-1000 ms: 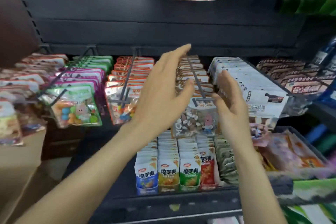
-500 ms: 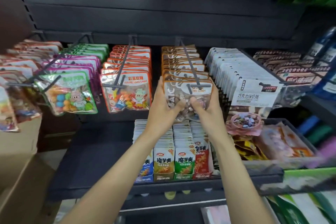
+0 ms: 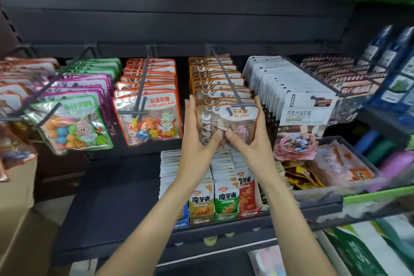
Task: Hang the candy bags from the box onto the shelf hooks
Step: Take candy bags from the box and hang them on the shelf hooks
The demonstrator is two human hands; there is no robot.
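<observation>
A row of orange-edged stone candy bags [image 3: 226,116] hangs on a dark shelf hook [image 3: 226,78] in the middle of the shelf. My left hand [image 3: 197,139] holds the left edge of the front bags, thumb across the front. My right hand [image 3: 251,139] grips the right edge, thumb on the front too. Both thumbs nearly meet at the bag's lower middle. The cardboard box [image 3: 15,197] stands at the far left, its inside hidden.
Colour bean candy bags [image 3: 152,114] hang on the hook to the left, green and purple bags [image 3: 71,123] further left. White chocolate candy bags [image 3: 300,119] hang to the right. Upright snack packets [image 3: 224,195] fill the shelf below my wrists.
Both hands came down from the hook and closed round the sides of the front stone candy bags. The view has also moved closer to the shelf.
</observation>
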